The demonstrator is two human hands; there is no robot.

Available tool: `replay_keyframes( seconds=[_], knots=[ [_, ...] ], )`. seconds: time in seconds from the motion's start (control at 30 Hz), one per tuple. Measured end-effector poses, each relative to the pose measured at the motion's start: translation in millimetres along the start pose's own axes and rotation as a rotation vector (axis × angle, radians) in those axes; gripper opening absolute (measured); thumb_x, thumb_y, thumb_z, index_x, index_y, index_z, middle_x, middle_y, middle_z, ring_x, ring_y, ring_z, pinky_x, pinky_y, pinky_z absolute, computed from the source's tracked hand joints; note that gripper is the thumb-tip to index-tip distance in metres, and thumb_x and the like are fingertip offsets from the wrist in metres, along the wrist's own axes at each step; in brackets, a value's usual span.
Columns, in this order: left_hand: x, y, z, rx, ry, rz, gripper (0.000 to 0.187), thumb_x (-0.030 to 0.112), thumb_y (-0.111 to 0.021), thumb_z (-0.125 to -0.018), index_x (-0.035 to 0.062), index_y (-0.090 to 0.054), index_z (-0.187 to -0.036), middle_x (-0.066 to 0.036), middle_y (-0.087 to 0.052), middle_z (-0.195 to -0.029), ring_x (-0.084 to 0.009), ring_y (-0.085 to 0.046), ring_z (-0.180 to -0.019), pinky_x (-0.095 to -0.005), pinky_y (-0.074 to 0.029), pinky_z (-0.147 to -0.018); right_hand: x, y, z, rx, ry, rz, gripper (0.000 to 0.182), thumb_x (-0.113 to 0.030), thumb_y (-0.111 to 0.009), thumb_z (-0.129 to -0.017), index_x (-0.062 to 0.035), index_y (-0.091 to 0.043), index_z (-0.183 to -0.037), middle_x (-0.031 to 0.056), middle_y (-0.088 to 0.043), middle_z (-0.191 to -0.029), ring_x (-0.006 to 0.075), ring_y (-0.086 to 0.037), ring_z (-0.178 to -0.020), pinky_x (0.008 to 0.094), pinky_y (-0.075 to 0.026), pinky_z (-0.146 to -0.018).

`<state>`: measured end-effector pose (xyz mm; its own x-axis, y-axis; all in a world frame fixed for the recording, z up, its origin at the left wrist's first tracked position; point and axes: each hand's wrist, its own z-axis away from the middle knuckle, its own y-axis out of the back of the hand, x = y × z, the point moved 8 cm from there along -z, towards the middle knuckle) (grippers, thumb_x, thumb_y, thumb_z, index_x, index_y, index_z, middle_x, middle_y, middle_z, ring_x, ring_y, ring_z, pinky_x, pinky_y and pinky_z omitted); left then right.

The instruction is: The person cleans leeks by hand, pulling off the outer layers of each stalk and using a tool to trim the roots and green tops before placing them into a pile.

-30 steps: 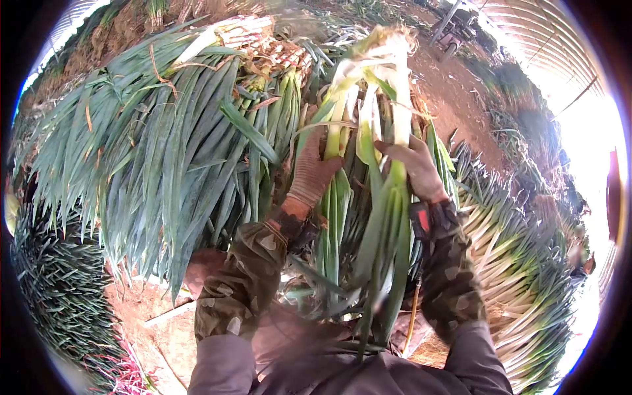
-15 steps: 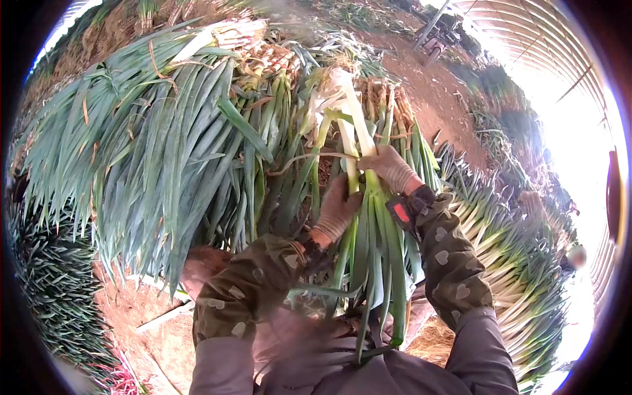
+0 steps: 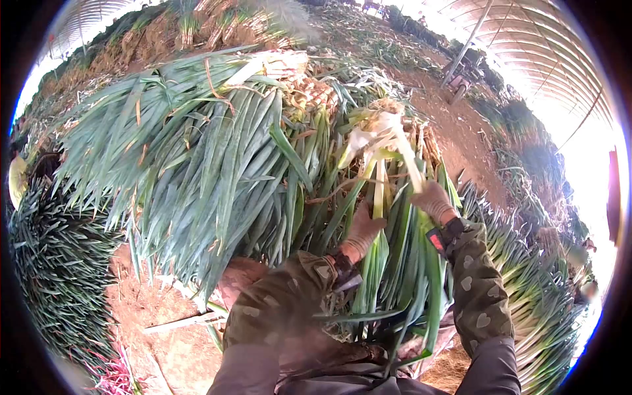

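Observation:
Gloved in a light knit, my right hand (image 3: 434, 201) is closed around the pale stem of a large green onion (image 3: 407, 153), whose green leaves hang toward my lap. To its left, my left hand (image 3: 364, 230) is closed at the stem of another green onion (image 3: 380, 191). Peeled whitish skins and roots (image 3: 382, 125) cluster above both hands. Close by on the left lies a big heap of long green onions (image 3: 217, 151), leaves pointing down and left.
A row of onions with white stems (image 3: 526, 296) lies along the right. Dark green leaves (image 3: 59, 263) fill the lower left, beside bare soil (image 3: 161, 309). Beyond the heap are tied bundles (image 3: 187, 29), a metal post (image 3: 469, 43) and an arched roof.
The view has shifted, so the scene sits further right and lower. My hands have moved apart, and the stems they hold are more widely separated.

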<state>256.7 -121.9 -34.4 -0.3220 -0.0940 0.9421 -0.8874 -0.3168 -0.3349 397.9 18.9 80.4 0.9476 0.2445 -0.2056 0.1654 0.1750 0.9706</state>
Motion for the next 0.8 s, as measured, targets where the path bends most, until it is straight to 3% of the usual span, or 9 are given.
replay_keyframes(
  seconds=[0.1,0.17,0.2,0.3,0.37,0.43,0.63,0.7,0.8],
  knots=[
    [27,3,-5,-0.088,-0.006,0.223,0.041,0.003,-0.07,-0.082,-0.0039,-0.054,-0.118,-0.01,-0.064,-0.1,-0.0188,-0.062,-0.086,-0.0326,-0.054,-0.078,6,23,-14,0.105,0.085,0.113,0.054,-0.036,-0.079,-0.069,0.0051,-0.068,-0.103,0.0206,-0.072,-0.09,0.033,-0.072,-0.08,0.0391,-0.057,-0.072],
    [24,-7,1,-0.125,-0.017,0.224,0.044,0.005,-0.072,-0.084,-0.0029,-0.051,-0.122,-0.011,-0.063,-0.103,-0.0185,-0.062,-0.087,-0.0336,-0.055,-0.079,7,6,-18,-0.108,0.096,-0.045,0.045,-0.03,-0.079,-0.071,0.0019,-0.071,-0.102,0.0212,-0.072,-0.092,0.0287,-0.071,-0.083,0.0397,-0.056,-0.076],
    [12,-18,4,-0.147,-0.042,0.263,0.047,0.005,-0.072,-0.085,-0.0017,-0.048,-0.125,-0.012,-0.062,-0.106,-0.0182,-0.062,-0.087,-0.0331,-0.055,-0.081,2,-14,-26,-0.209,0.389,-0.236,0.038,-0.027,-0.077,-0.074,0.0004,-0.072,-0.1,0.0201,-0.072,-0.089,0.0278,-0.07,-0.079,0.0391,-0.055,-0.073],
    [0,-55,23,-0.266,-0.206,0.073,0.052,0.01,-0.065,-0.093,-0.0015,-0.041,-0.137,-0.015,-0.06,-0.123,-0.0229,-0.056,-0.114,-0.0343,-0.045,-0.103,-36,-8,30,-0.344,0.115,-0.656,0.023,-0.016,-0.075,-0.079,0.001,-0.071,-0.094,0.0041,-0.069,-0.083,0.0145,-0.063,-0.07,0.0307,-0.049,-0.063],
    [5,-54,36,-0.282,-0.238,-0.013,0.053,0.013,-0.062,-0.096,-0.0016,-0.038,-0.141,-0.015,-0.057,-0.129,-0.023,-0.05,-0.124,-0.0352,-0.039,-0.109,-41,-11,35,-0.392,0.252,-0.659,0.024,-0.016,-0.074,-0.079,0.0024,-0.071,-0.094,0.0018,-0.067,-0.084,0.0118,-0.061,-0.072,0.0284,-0.049,-0.064],
    [-17,-58,34,-0.319,-0.276,-0.105,0.048,0.015,-0.06,-0.098,-0.0008,-0.041,-0.139,-0.016,-0.059,-0.124,-0.0236,-0.055,-0.117,-0.0361,-0.043,-0.105,-40,-18,44,-0.451,0.195,-0.911,0.023,-0.016,-0.074,-0.08,0.0025,-0.071,-0.094,0.0026,-0.068,-0.081,0.0121,-0.062,-0.07,0.0282,-0.049,-0.064],
    [39,-61,40,-0.568,-0.238,-0.636,0.031,0.01,-0.063,-0.095,0.0007,-0.059,-0.124,-0.018,-0.068,-0.113,-0.0226,-0.067,-0.097,-0.0397,-0.056,-0.082,-25,-13,40,-0.324,0.146,-0.476,0.014,-0.008,-0.076,-0.077,0.0005,-0.072,-0.087,0.0038,-0.066,-0.079,0.0158,-0.064,-0.071,0.0287,-0.051,-0.064],
    [59,-30,24,-0.212,-0.426,-0.312,0.022,0.023,-0.066,-0.089,0.0045,-0.069,-0.102,-0.018,-0.071,-0.09,-0.032,-0.069,-0.088,-0.0415,-0.053,-0.077,-27,30,46,-0.046,0.353,-0.193,0.022,-0.014,-0.077,-0.076,-0.0001,-0.071,-0.092,0.0099,-0.066,-0.08,0.0198,-0.065,-0.074,0.0333,-0.054,-0.067],
    [71,-1,0,0.017,-0.306,-0.531,0.043,0.044,-0.077,-0.081,0.0044,-0.064,-0.095,-0.015,-0.064,-0.08,-0.0354,-0.063,-0.075,-0.0455,-0.051,-0.071,-16,113,1,0.191,0.337,0.064,0.044,-0.025,-0.078,-0.072,0.0025,-0.066,-0.105,0.0182,-0.069,-0.088,0.0278,-0.067,-0.078,0.041,-0.055,-0.074]
  ],
)
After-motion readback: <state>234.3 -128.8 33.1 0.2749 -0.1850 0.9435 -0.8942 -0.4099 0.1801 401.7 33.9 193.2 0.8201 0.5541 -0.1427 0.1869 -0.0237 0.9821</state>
